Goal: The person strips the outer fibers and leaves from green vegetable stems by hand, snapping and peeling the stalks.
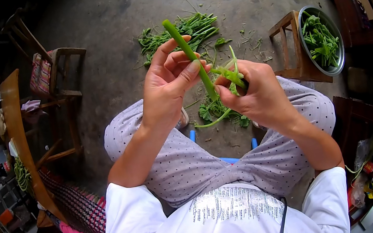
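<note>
My left hand (168,78) is closed on a thick green stalk (189,53), pinched between thumb and fingers. The stalk slants from the upper left down toward my right hand. My right hand (255,91) is closed round a leafy green sprig (231,75) beside the stalk's lower end. Below my hands, loose leaves and thin stems (217,109) lie on the floor between my feet. Farther ahead, a pile of green stems (197,28) is spread on the floor.
A metal basin (342,52) of cut greens stands on a wooden stool (283,29) at the right. At the left are a wooden chair (66,51) and a wooden table (12,108). Scraps of stem (257,43) dot the concrete floor (110,26).
</note>
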`<state>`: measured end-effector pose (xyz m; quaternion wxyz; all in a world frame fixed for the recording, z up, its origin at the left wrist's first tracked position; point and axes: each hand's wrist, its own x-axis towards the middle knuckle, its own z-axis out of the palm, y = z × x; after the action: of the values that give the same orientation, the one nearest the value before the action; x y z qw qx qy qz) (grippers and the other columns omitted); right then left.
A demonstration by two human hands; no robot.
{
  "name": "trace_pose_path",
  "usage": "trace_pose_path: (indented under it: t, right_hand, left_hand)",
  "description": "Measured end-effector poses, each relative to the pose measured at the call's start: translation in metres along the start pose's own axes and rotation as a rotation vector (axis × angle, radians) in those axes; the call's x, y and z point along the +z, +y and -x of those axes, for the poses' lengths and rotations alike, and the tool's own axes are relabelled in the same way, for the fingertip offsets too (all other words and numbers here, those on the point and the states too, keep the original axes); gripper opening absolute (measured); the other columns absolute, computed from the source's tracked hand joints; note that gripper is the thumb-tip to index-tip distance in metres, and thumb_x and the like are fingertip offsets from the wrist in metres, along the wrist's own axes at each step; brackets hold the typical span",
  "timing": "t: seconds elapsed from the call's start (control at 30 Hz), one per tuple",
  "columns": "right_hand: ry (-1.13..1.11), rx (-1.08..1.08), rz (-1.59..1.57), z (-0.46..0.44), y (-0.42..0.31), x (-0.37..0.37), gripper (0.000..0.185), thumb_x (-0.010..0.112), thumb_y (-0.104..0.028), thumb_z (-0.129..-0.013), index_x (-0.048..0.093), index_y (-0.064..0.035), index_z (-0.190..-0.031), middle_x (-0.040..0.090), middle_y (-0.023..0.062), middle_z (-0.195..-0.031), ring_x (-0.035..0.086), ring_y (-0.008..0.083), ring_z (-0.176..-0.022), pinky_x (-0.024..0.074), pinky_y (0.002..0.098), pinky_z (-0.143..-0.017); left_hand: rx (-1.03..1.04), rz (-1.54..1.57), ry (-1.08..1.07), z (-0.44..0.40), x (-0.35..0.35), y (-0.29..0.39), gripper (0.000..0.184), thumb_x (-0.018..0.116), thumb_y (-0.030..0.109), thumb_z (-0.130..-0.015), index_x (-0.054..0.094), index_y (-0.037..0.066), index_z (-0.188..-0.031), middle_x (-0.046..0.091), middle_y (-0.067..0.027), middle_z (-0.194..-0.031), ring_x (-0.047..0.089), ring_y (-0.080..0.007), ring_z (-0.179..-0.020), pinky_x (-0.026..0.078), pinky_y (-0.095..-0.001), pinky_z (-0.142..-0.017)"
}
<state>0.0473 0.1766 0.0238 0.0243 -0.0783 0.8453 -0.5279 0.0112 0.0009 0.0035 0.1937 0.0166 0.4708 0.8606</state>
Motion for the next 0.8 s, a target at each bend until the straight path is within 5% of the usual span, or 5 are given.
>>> trace_pose_path:
  t: [0.13,0.2,0.43,0.63,0.8]
  right_hand:
    - [0.035,0.041,-0.054,-0.003,-0.01,-0.012,0.012,0.065,-0.008,-0.075,0.058,0.0019,-0.076,0.053,0.0085,-0.06,0.048,0.0136,-0.051,0.0374,0.0302,-0.047]
    - [-0.049,0.245,-0.287,-0.008,-0.011,-0.027,0.011,0.063,-0.01,-0.079,0.06,0.0003,-0.078,0.055,0.0027,-0.062,0.047,0.0079,-0.051,0.0349,0.0239,-0.045]
    - [0.319,0.157,-0.596,-0.02,0.006,-0.065,0.018,0.064,-0.019,-0.086,0.064,-0.003,-0.094,0.059,-0.0027,-0.076,0.037,-0.0011,-0.053,0.0274,0.0153,-0.046]
    - [0.215,0.326,-0.354,-0.016,0.033,-0.057,0.017,0.062,-0.018,-0.085,0.062,-0.0015,-0.089,0.053,-0.003,-0.067,0.044,0.0036,-0.054,0.0342,0.0198,-0.046]
    - [0.089,0.443,-0.329,-0.004,0.064,-0.018,0.017,0.061,-0.015,-0.08,0.063,-0.0021,-0.091,0.062,0.0053,-0.074,0.056,0.0105,-0.063,0.0457,0.0266,-0.056]
  left_hand:
    - [-0.041,0.026,-0.028,0.0,0.001,0.001,0.047,0.056,-0.003,-0.085,0.041,0.006,-0.129,0.055,-0.0076,-0.102,0.059,-0.0176,-0.095,0.051,-0.0352,-0.089]
    - [-0.067,0.045,-0.052,0.0,0.001,0.001,0.048,0.056,-0.002,-0.085,0.041,0.006,-0.13,0.055,-0.0077,-0.101,0.059,-0.0174,-0.094,0.051,-0.0355,-0.089]
    - [-0.146,0.095,-0.102,0.002,0.001,0.001,0.051,0.056,-0.003,-0.085,0.039,0.004,-0.132,0.056,-0.0081,-0.099,0.059,-0.0175,-0.094,0.051,-0.0367,-0.088]
    - [-0.128,0.086,-0.144,0.003,0.005,0.002,0.051,0.056,-0.002,-0.085,0.038,0.003,-0.132,0.056,-0.0079,-0.1,0.059,-0.0181,-0.093,0.051,-0.0365,-0.087]
    - [-0.053,0.013,-0.156,-0.024,0.067,0.003,0.051,0.057,0.003,-0.085,0.037,0.0,-0.132,0.056,-0.0092,-0.102,0.059,-0.0174,-0.095,0.049,-0.0364,-0.088]
